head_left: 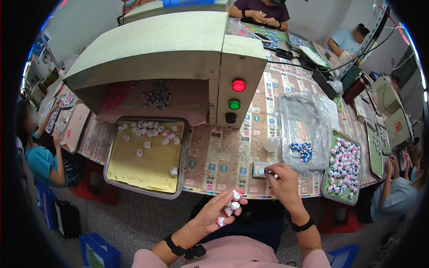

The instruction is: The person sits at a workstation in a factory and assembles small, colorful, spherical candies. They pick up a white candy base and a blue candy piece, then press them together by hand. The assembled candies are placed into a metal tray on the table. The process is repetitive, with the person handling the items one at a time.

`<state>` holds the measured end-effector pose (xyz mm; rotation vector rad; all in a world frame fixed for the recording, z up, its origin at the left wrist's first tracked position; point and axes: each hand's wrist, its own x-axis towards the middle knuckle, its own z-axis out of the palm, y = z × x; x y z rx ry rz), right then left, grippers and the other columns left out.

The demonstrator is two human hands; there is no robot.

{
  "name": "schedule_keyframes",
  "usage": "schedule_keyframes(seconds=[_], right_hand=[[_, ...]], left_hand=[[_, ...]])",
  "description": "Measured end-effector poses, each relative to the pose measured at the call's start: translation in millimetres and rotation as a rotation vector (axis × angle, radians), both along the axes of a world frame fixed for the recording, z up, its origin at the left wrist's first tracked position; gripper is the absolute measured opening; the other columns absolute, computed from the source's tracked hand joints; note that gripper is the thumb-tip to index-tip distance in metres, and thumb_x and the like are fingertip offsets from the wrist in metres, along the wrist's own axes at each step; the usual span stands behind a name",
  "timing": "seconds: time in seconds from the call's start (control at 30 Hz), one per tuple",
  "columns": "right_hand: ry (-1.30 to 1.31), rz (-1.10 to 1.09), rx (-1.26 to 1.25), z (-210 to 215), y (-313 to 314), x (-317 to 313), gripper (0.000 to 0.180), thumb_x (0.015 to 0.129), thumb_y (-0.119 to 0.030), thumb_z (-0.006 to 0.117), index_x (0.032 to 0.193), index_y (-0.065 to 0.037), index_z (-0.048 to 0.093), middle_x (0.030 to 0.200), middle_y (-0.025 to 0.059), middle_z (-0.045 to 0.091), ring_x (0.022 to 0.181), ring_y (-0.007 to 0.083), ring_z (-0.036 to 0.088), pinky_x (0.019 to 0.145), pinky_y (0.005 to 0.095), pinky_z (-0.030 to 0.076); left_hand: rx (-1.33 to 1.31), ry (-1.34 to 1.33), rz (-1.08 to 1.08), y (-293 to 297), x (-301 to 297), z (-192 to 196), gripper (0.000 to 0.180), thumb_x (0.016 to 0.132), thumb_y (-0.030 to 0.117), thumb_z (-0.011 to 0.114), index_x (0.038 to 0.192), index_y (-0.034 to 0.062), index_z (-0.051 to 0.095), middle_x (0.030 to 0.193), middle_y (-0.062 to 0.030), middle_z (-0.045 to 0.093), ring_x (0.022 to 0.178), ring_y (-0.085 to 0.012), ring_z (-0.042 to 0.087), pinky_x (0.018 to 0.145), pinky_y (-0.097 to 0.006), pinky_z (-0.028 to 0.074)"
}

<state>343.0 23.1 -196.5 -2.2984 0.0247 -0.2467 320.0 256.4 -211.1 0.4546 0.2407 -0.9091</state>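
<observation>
My left hand is held palm up below the table edge, closed around several small white pieces with red and blue marks. My right hand reaches to a small grey block at the table's near edge, pinching a small piece at its fingertips against it. A metal tray with a yellow liner lies to the left with several white pieces at its far end. A green tray to the right is heaped with finished white, red and blue pieces.
A pale green machine housing with a red, a green and a black button stands behind the tray. A clear plastic bag holds blue pieces. A white bulb-shaped object lies nearby. Other people work at the left, right and far sides.
</observation>
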Motion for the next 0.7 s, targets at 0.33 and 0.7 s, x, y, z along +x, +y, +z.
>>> schedule_keyframes(seconds=[0.33, 0.7], right_hand=[[-0.075, 0.062, -0.245, -3, 4, 8, 0.010, 0.074, -0.004, 0.068, 0.084, -0.004, 0.068, 0.085, 0.0106, 0.064, 0.083, 0.0300, 0.059, 0.074, 0.0385, 0.048], [0.108, 0.044, 0.384, 31, 27, -36, 0.015, 0.078, -0.004, 0.072, 0.092, -0.001, 0.069, 0.085, 0.0060, 0.063, 0.071, 0.0101, 0.060, 0.061, 0.0219, 0.046]], left_hand=[[0.081, 0.009, -0.008, 4, -3, -4, 0.032, 0.095, 0.015, 0.054, 0.123, 0.0032, 0.046, 0.099, -0.0114, 0.061, 0.076, -0.0123, 0.059, 0.042, -0.018, 0.043], [0.110, -0.018, 0.048, -7, -4, -12, 0.031, 0.094, 0.015, 0.056, 0.122, 0.0037, 0.049, 0.100, -0.0084, 0.060, 0.075, -0.0103, 0.057, 0.043, -0.018, 0.043]])
